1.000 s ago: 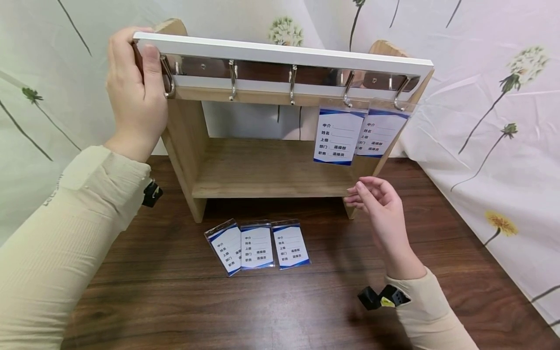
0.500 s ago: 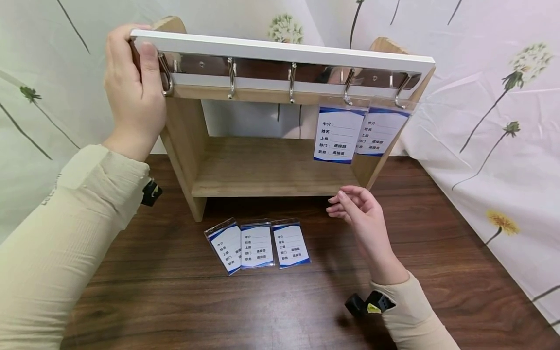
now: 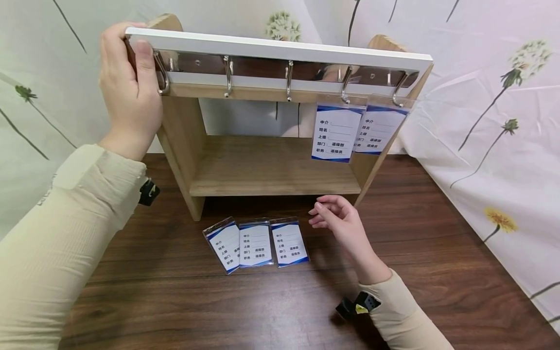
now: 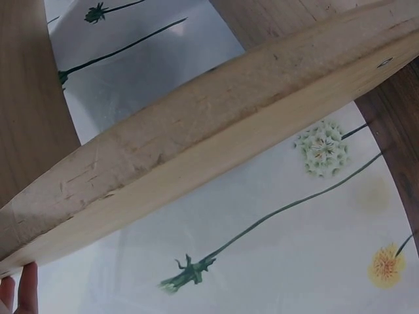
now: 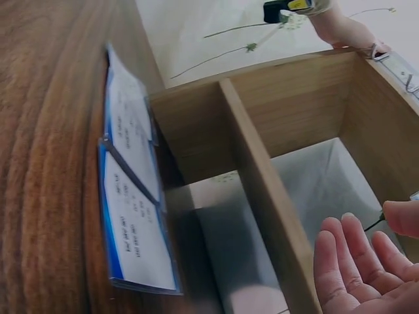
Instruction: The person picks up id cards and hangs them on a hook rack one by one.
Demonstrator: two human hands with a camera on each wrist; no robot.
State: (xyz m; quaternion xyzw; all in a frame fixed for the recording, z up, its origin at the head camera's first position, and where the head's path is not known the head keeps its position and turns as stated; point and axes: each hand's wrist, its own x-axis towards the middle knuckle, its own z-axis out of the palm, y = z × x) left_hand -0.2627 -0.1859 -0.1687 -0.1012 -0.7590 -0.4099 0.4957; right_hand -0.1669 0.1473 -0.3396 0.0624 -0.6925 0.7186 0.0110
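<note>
Badge cards (image 3: 255, 244) lie printed side up on the dark tabletop (image 3: 197, 311) between 6 and 7 o'clock, reading the clock over the head view. Their upper edges face the wooden shelf unit (image 3: 275, 167), with a narrow strip of tabletop between; wider room runs from their lower edges down to 6 o'clock. The middle card overlaps the leftmost; the rightmost is just beside the middle one, and whether those two touch I cannot tell.

Counted, three lie there and two hanging cards (image 3: 336, 133) are near 2 o'clock, on the last two of five hooks (image 3: 289, 80). Of the lying ones, the leftmost's long axis leans to 11 o'clock, the middle one's runs about 12 to 6, and the rightmost's top tips slightly short of 12.

At 10 o'clock the left hand (image 3: 131, 87) is clamped on the end of the white hook board (image 3: 280, 43). At 4 o'clock the right hand (image 3: 343, 223) has loosely bent fingers, near the rightmost lying card but apart from it.
</note>
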